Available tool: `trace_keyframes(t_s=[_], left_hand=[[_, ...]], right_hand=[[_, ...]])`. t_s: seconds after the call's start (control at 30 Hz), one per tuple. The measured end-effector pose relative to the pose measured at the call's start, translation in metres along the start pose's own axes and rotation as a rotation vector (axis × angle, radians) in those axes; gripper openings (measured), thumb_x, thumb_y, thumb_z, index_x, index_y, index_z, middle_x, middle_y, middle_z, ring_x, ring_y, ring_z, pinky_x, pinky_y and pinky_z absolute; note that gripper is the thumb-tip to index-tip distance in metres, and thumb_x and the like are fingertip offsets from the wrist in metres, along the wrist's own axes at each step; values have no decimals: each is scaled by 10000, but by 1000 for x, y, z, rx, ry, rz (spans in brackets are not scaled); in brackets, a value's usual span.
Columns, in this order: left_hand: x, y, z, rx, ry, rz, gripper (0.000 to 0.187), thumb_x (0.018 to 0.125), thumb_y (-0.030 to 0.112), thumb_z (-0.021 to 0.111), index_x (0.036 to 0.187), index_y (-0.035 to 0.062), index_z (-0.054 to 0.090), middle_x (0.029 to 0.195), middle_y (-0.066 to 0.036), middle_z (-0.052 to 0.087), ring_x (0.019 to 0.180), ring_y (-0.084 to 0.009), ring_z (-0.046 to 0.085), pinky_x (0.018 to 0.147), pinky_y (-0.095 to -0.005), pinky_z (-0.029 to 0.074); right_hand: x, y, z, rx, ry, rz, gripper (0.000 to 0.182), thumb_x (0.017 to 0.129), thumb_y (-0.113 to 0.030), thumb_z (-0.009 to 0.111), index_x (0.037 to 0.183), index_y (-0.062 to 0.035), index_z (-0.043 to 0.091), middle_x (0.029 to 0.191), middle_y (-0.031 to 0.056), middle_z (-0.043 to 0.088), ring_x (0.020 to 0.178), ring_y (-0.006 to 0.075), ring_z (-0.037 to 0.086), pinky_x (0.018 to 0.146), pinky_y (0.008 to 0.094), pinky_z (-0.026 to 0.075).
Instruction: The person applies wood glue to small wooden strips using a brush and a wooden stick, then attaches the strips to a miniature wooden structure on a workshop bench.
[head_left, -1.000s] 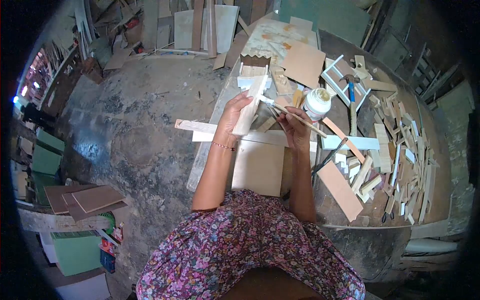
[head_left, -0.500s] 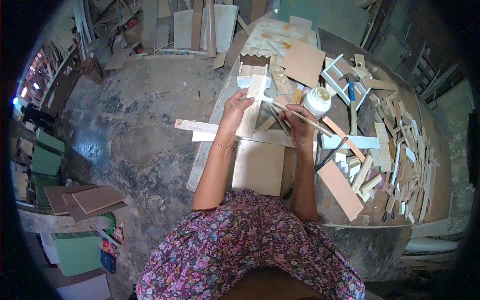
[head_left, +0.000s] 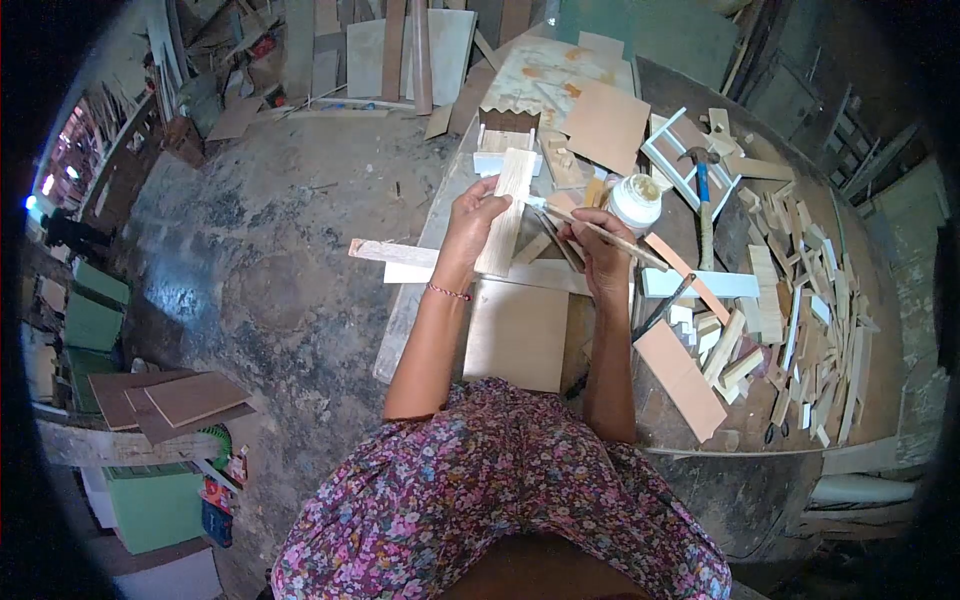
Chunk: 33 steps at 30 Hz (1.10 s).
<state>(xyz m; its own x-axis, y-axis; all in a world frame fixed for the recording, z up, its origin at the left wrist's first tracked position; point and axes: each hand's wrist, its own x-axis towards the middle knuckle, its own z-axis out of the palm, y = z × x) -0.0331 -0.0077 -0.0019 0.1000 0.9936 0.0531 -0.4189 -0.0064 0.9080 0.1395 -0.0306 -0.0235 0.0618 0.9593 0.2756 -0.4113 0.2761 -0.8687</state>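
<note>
My left hand [head_left: 474, 218] is closed around a pale wooden board [head_left: 508, 205], thumb on its face, holding it tilted up above the bench. Between the fingers of my right hand [head_left: 598, 245] is a thin wooden stick [head_left: 622, 243]. White, wet-looking glue [head_left: 533, 201] shows at the stick's far tip, which touches or nearly touches the board's right edge. Just beyond my right hand stands an open white jar [head_left: 636, 203] with pale paste around its mouth. Below the board lie a long light strip [head_left: 410, 268] and a square tan panel [head_left: 516, 335].
A hammer [head_left: 704, 195] with a blue neck lies right of the jar, by a white slatted frame [head_left: 672, 160]. Piled wood offcuts [head_left: 810, 300] cover the bench's right side. A small wooden box piece [head_left: 508, 133] stands behind the board. Brown panels [head_left: 190, 398] lie at left.
The board has shifted very slightly in my left hand's grip, and the stick's tip has moved a little along its edge. Everything else stays put.
</note>
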Motion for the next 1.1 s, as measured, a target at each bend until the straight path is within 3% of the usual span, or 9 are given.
trace_keyframes(t_s=[0.17, 0.43, 0.63, 0.73, 1.1], left_hand=[[0, 3, 0, 29, 17, -8, 326, 739, 50, 505, 1053, -34, 467, 872, -78, 571, 717, -104, 546, 638, -212, 438], [5, -4, -4, 76, -10, 20, 339, 748, 85, 511, 1067, -16, 456, 867, -63, 567, 682, -95, 542, 593, -211, 439], [2, -1, -2, 33, 13, 37, 337, 750, 82, 512, 1067, -18, 457, 872, -56, 564, 698, -86, 537, 611, -197, 432], [0, 2, 2, 28, 14, 34, 326, 738, 31, 493, 1052, -51, 469, 912, -93, 565, 800, -123, 536, 725, -224, 415], [-7, 11, 8, -175, -52, -39, 326, 742, 26, 488, 1060, -39, 464, 886, -95, 573, 772, -131, 554, 705, -231, 441]], right_hand=[[-4, -8, 3, -12, -76, -9, 103, 711, 6, 575, 801, 52, 555, 749, 92, 557, 647, 152, 557, 606, 244, 469], [-1, -5, 5, 23, 2, -25, 103, 726, -3, 568, 813, 51, 551, 745, 96, 559, 632, 160, 565, 599, 243, 475], [-3, -8, 4, 129, 26, 36, 119, 746, -85, 572, 779, 19, 524, 663, 95, 561, 551, 163, 554, 555, 245, 475], [-1, -3, 7, 196, 78, 31, 147, 751, -138, 571, 754, -6, 506, 635, 97, 561, 512, 162, 549, 515, 255, 480], [3, 21, 6, 328, 139, 91, 164, 743, -168, 561, 752, -22, 488, 613, 100, 560, 464, 154, 544, 464, 271, 492]])
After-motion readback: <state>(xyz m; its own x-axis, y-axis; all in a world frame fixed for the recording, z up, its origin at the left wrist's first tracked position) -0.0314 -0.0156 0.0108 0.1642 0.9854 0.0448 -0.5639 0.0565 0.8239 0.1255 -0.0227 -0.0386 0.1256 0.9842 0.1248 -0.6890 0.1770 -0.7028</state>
